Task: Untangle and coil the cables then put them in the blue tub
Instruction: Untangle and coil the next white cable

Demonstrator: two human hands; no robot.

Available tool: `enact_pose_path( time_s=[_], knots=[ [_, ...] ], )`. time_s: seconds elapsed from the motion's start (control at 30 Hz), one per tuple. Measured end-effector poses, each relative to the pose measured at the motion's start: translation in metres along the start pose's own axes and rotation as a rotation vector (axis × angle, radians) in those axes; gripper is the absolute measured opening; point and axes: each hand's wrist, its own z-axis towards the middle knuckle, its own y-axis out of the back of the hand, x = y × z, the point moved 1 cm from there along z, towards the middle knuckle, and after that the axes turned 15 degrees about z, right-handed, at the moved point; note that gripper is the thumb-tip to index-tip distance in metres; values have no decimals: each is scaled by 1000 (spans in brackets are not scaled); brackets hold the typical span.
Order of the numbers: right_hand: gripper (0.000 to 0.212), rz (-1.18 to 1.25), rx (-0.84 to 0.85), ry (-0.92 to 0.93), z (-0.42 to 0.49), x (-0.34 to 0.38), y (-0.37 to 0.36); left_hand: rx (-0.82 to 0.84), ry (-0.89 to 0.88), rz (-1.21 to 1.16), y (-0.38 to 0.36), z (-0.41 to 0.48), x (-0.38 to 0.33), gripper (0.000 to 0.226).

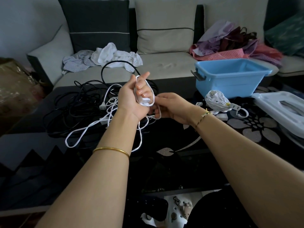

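The left hand (131,99) holds a white cable (145,102) looped round its fingers. The right hand (169,108) pinches the same cable just below. The tub (227,86) sits at 2 o'clock, with a coiled cable (215,100) beside it. Black cables (74,106) lie at 9 o'clock.

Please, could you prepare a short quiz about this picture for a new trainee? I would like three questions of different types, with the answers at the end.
1. True or false: the coiled white bundle lies inside the blue tub.
2. The white cable loops around the fingers of which hand? A) left B) right C) neither
3. Fill in: the tangled cables on the left part of the table are ____ in colour.

Key
1. False: it lies on the table, in front of the tub.
2. A: the left hand holds the loops; the right hand pinches a strand.
3. Black.
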Motion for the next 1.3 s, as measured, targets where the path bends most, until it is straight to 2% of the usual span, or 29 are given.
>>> enact_pose_path(
  time_s=[0.2,0.37,0.5,0.63,0.7,0.8,0.9,1.03,1.2,1.3],
  knots=[
    [37,232,129,-51,-4,-5,-6,-26,-136,-159,-7,4,-15,41],
    [24,5,23,2,-5,-3,0,-169,-201,-129,9,5,-22,36],
    [19,-57,78,-119,-7,-3,-6,-215,-251,-41,11,7,-26,32],
    [25,-195,109,-112,-7,-6,-3,-217,-312,-11,15,5,-33,28],
    [26,-195,43,-84,-7,-9,1,-213,-342,-27,17,6,-37,27],
    [25,-130,-186,20,-4,-5,9,-249,-330,4,19,5,-36,29],
    [24,-19,-241,17,-2,6,9,-324,-316,32,18,5,-31,30],
    [21,-349,-116,-203,-10,12,6,-350,-319,26,15,6,-30,23],
    [25,-487,162,-425,-21,21,1,-324,-275,90,9,5,-18,25],
    [28,-560,305,-494,-26,30,-4,-287,-226,132,5,7,-9,25]
  ],
)
